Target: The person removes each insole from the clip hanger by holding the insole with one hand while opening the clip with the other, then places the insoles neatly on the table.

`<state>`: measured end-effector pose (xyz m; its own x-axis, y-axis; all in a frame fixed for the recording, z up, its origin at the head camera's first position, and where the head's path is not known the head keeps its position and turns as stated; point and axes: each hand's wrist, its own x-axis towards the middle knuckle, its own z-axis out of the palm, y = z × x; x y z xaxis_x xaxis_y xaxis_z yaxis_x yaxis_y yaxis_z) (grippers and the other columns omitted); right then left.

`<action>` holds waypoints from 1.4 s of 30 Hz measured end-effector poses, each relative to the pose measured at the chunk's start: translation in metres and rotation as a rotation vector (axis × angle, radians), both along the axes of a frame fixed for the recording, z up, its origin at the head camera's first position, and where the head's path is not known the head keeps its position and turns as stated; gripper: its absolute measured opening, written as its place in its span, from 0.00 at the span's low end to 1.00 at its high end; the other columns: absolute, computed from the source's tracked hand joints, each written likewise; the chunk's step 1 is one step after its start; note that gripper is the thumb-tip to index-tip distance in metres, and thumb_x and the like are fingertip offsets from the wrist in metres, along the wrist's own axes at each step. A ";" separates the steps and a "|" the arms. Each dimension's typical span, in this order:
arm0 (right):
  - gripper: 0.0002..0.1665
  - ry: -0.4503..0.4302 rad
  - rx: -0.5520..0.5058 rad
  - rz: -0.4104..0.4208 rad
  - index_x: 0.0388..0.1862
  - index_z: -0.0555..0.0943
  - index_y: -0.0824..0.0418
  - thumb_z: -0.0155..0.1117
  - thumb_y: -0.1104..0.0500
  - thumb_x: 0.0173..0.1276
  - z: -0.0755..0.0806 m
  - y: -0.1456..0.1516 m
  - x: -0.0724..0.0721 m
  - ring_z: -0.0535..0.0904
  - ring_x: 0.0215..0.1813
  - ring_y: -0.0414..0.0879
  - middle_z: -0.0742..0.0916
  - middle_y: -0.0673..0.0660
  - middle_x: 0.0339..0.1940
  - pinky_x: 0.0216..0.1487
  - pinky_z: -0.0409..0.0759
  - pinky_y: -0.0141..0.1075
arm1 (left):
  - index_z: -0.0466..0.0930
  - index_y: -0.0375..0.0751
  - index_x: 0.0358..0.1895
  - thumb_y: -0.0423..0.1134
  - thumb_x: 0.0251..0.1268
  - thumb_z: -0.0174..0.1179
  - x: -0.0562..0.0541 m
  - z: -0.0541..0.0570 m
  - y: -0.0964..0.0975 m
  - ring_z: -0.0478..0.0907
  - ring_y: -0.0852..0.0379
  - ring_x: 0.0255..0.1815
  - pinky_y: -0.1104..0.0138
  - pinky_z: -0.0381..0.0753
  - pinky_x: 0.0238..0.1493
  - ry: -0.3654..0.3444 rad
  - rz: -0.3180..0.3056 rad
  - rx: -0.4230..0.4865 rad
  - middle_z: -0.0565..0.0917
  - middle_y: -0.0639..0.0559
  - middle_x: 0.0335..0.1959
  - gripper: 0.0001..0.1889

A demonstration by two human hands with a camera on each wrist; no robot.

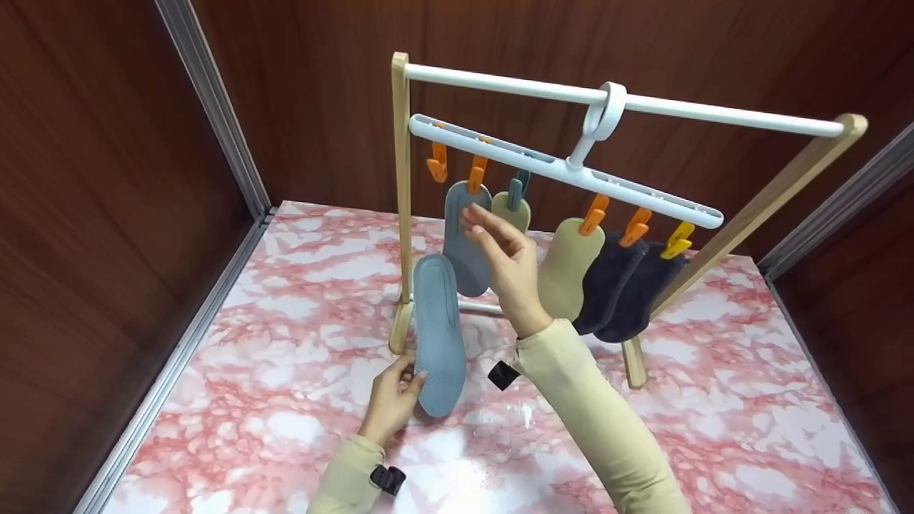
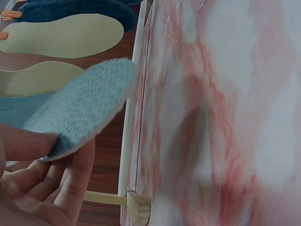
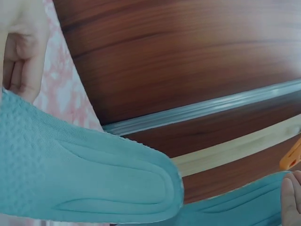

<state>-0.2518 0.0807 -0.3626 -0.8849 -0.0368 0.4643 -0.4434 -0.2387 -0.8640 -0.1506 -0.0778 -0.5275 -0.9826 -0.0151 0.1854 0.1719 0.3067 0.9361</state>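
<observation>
My left hand [image 1: 393,400] pinches a light-blue shoe insole [image 1: 437,335] at its textured lower end, thumb on one face and fingers behind, as the left wrist view also shows. The insole stands tilted with its heel-cup end up. My right hand [image 1: 510,268] is raised in front of a second blue insole [image 1: 464,250], which hangs from an orange clip [image 1: 477,175]. Its fingers are loosely bent with nothing seen between them, and the fingertips overlap that hanging insole in the head and right wrist views.
A white hanger [image 1: 564,171] hooks over the white bar of a wooden-legged rack [image 1: 402,178]. An orange clip [image 1: 438,164] at its left end holds nothing. Beige insoles [image 1: 564,271] and dark fuzzy insoles [image 1: 635,300] hang to the right. Brown walls [image 1: 307,107] enclose the marbled table [image 1: 285,371].
</observation>
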 end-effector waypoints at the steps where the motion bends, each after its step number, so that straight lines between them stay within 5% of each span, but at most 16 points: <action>1: 0.19 -0.008 -0.004 0.005 0.57 0.76 0.75 0.57 0.69 0.68 -0.001 0.001 0.000 0.83 0.55 0.50 0.85 0.65 0.52 0.60 0.77 0.41 | 0.78 0.29 0.44 0.27 0.63 0.58 0.001 0.000 0.000 0.78 0.55 0.35 0.68 0.81 0.38 -0.005 -0.012 -0.005 0.82 0.41 0.35 0.08; 12: 0.18 -0.055 -0.025 -0.006 0.55 0.77 0.76 0.56 0.70 0.67 -0.012 0.013 0.001 0.84 0.51 0.47 0.86 0.63 0.49 0.56 0.80 0.38 | 0.78 0.27 0.45 0.28 0.62 0.59 0.010 -0.008 -0.006 0.80 0.58 0.31 0.71 0.79 0.35 -0.064 -0.127 0.002 0.84 0.41 0.31 0.10; 27: 0.18 -0.103 -0.036 0.010 0.56 0.76 0.77 0.53 0.71 0.69 -0.022 0.018 0.002 0.84 0.52 0.47 0.86 0.65 0.50 0.55 0.80 0.38 | 0.77 0.23 0.46 0.28 0.59 0.60 0.018 -0.015 -0.008 0.82 0.49 0.35 0.71 0.78 0.34 -0.173 -0.240 -0.029 0.83 0.39 0.33 0.13; 42: 0.19 -0.147 -0.026 -0.011 0.57 0.75 0.77 0.53 0.70 0.69 -0.028 0.023 0.002 0.84 0.49 0.45 0.86 0.65 0.49 0.52 0.81 0.35 | 0.77 0.22 0.44 0.28 0.59 0.60 0.018 -0.021 -0.007 0.77 0.59 0.30 0.72 0.76 0.29 -0.258 -0.281 -0.086 0.81 0.45 0.31 0.12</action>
<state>-0.2497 0.1034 -0.3903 -0.9436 -0.0162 0.3308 -0.3157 -0.2571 -0.9133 -0.1324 -0.0848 -0.5488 -0.9606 0.2662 -0.0798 0.0226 0.3608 0.9324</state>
